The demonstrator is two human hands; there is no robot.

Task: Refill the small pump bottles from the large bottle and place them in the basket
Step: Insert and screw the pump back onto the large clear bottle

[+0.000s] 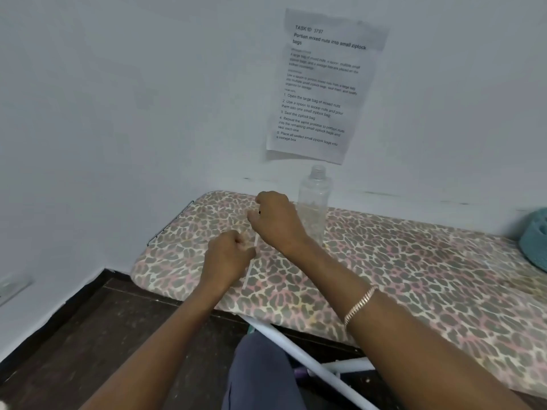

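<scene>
A clear small bottle [314, 202] with no cap stands upright at the back of the leopard-print board [414, 261], close to the wall. My right hand [276, 221] is closed just left of the bottle around a small dark part, mostly hidden, that looks like a pump head. A thin white dip tube [250, 270] runs down from that hand to the board. My left hand [229, 258] is curled into a fist, its fingertips pinching the tube at the middle. A teal basket [534, 241] shows partly at the right edge. No large bottle is in view.
A printed paper sheet [322, 87] is taped to the white wall above the bottle. A white metal frame leg [296, 347] runs under the board's front edge. Dark floor [88, 335] lies to the left, and my knee [260, 374] is below the board.
</scene>
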